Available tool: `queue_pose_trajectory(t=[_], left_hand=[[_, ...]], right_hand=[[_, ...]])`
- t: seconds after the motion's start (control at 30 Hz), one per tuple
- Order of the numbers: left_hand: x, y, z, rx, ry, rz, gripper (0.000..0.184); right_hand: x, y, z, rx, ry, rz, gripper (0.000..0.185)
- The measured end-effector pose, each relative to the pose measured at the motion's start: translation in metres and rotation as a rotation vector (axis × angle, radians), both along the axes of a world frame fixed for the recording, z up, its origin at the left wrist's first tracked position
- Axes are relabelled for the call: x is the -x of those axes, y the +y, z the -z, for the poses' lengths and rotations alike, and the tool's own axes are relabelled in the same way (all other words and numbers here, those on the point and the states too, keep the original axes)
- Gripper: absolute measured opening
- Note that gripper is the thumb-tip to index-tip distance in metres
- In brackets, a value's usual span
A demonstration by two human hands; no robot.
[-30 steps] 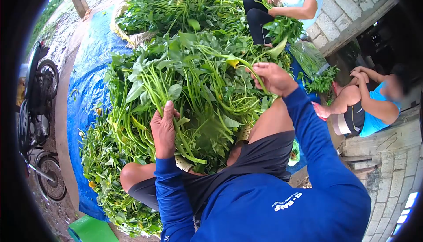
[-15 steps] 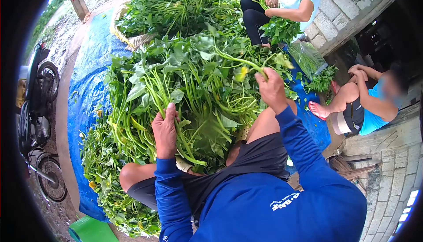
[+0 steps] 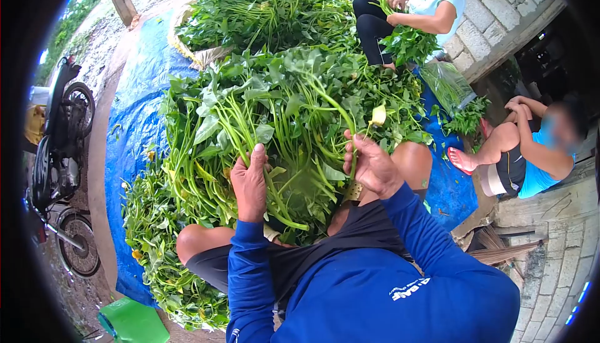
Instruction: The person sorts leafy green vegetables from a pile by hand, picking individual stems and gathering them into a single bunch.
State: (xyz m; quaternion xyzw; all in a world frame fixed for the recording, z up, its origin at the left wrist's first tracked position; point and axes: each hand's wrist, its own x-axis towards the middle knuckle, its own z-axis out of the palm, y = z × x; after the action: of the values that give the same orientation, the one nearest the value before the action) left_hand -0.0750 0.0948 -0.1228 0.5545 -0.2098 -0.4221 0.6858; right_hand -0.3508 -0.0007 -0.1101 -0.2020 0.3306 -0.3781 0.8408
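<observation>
My left hand (image 3: 251, 183) is closed round a bunch of long green leafy stems (image 3: 234, 127), thumb on top, with cut ends poking out below toward my lap. In my right hand (image 3: 374, 163), the fingers pinch a single leafy stem (image 3: 337, 107) that runs up and left over the pile. A yellowed leaf (image 3: 379, 115) hangs just above that hand. Both hands are over a large heap of leafy greens (image 3: 300, 68), between my bent knees. The exact number of stems in my left hand cannot be made out.
A blue tarp (image 3: 134, 105) lies under the greens. One person (image 3: 437, 18) at the upper right holds a bunch of stems; another person (image 3: 531, 149) sits at the right. A motorcycle (image 3: 62, 174) stands at the left, a green plastic object (image 3: 132, 321) at the lower left.
My right hand has come down and slightly left with the stem, which now stands more upright. My left hand keeps its bunch. The whole view has shifted a little.
</observation>
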Motion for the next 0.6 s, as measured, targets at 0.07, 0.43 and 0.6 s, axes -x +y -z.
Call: queue_pose_trajectory(t=[0.07, 0.43, 0.6], left_hand=[[0.0, 0.001, 0.0, 0.007, 0.015, -0.008, 0.032], [0.003, 0.003, 0.002, -0.003, 0.006, -0.029, 0.032], [0.022, 0.002, 0.012, 0.011, 0.103, 0.072, 0.041]], right_hand=[[-0.007, 0.007, 0.006, -0.009, -0.002, -0.028, 0.028], [-0.049, 0.048, 0.018, 0.274, 0.239, -0.031, 0.029], [-0.067, 0.068, 0.008, -0.103, 0.056, -0.417, 0.03]])
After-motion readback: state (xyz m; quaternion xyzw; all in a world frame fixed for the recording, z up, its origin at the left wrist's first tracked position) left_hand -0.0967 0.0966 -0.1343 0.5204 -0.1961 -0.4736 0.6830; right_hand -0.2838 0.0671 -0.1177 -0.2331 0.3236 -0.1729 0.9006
